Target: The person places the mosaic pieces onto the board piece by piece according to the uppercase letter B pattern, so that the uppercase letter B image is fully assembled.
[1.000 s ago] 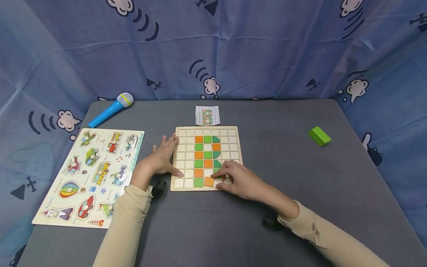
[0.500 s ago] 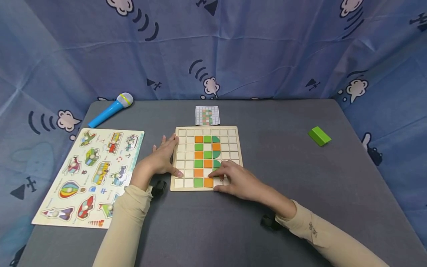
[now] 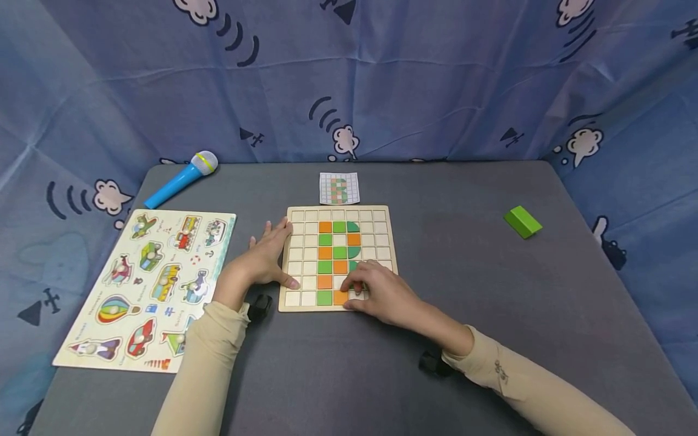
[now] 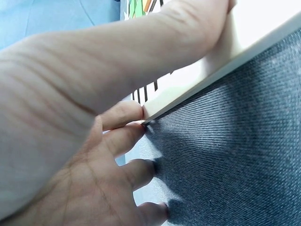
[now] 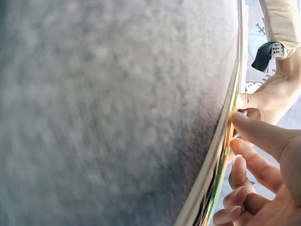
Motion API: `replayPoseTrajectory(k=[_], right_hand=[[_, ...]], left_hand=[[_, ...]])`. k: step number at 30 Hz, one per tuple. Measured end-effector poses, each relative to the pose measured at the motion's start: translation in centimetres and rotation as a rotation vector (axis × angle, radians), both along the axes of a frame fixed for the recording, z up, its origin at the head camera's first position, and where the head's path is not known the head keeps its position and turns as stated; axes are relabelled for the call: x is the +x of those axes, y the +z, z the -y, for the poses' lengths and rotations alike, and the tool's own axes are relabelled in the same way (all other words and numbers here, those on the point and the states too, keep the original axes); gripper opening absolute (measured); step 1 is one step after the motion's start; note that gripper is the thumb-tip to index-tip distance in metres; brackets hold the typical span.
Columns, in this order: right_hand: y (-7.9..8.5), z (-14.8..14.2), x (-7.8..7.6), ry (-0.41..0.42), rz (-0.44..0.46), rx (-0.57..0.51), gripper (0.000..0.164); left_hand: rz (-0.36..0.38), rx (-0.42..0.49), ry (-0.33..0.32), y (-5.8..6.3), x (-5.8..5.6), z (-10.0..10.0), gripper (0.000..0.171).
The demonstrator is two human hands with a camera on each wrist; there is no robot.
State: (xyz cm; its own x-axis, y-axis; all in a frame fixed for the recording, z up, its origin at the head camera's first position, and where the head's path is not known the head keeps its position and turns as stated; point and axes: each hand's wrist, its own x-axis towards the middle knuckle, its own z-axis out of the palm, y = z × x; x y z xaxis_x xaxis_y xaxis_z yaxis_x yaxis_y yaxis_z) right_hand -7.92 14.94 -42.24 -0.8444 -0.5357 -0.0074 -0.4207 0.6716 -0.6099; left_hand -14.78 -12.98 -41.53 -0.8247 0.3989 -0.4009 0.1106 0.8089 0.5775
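Note:
A wooden grid board (image 3: pixel 380 213) lies on the grey table, with orange and green tiles set in several cells. My left hand (image 3: pixel 262 257) steadies its left side, fingers spread along the edge and thumb on the face. In the left wrist view, fingertips (image 4: pixel 136 113) touch the board's edge. The right hand (image 3: pixel 387 293) is over the lower right of the board. Its thumb and index finger pinch about an orange square tile (image 3: pixel 339 297) lying flat in the bottom row, beside a green square tile (image 3: pixel 324 297). The right hand hides some cells and tiles.
Behind the board lies a small printed pattern card (image 3: pixel 339 189). A picture peg puzzle (image 3: pixel 125 303) takes up the left side, partly under the left forearm, with a blue toy microphone (image 3: pixel 177 184) beyond it. A green block (image 3: pixel 523 222) sits far right.
The orange tile was tilted in its bottom-row cell and now lies flat there. My right hand has shifted slightly left, closer round it. The left hand has stayed put.

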Motion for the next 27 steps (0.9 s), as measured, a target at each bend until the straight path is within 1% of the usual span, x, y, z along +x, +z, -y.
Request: replayPoseTrajectory(k=[2, 4, 9, 12, 16, 21, 27], right_hand=[[0.2, -0.5, -0.2, -0.013, 0.009, -0.017, 0.020], [0.5, -1.2, -0.4, -0.046, 0.023, -0.042, 0.020], [0.6, -4.0, -1.1, -0.116, 0.040, -0.097, 0.014], [0.6, -5.9, -1.3, -0.136, 0.042, -0.114, 0.012], [0.6, -8.1, -1.2, -0.160, 0.047, -0.117, 0.013], [0.7, -9.6, -0.8, -0.146, 0.057, -0.109, 0.015], [0.5, -10.5, -0.4, -0.076, 0.113, -0.063, 0.021]], left_hand=[[-0.007, -0.002, -0.003, 0.1, 0.0, 0.0, 0.131], [-0.012, -0.005, -0.005, 0.0, 0.0, -0.1, 0.131], [-0.018, -0.013, -0.007, 0.0, 0.0, -0.1, 0.131], [-0.010, -0.016, -0.003, 0.0, 0.0, -0.1, 0.130], [0.002, -0.012, 0.003, 0.1, 0.1, -0.1, 0.129], [0.003, -0.009, 0.001, 0.0, 0.0, -0.1, 0.130], [-0.001, -0.009, -0.003, 0.0, 0.0, 0.0, 0.129]])
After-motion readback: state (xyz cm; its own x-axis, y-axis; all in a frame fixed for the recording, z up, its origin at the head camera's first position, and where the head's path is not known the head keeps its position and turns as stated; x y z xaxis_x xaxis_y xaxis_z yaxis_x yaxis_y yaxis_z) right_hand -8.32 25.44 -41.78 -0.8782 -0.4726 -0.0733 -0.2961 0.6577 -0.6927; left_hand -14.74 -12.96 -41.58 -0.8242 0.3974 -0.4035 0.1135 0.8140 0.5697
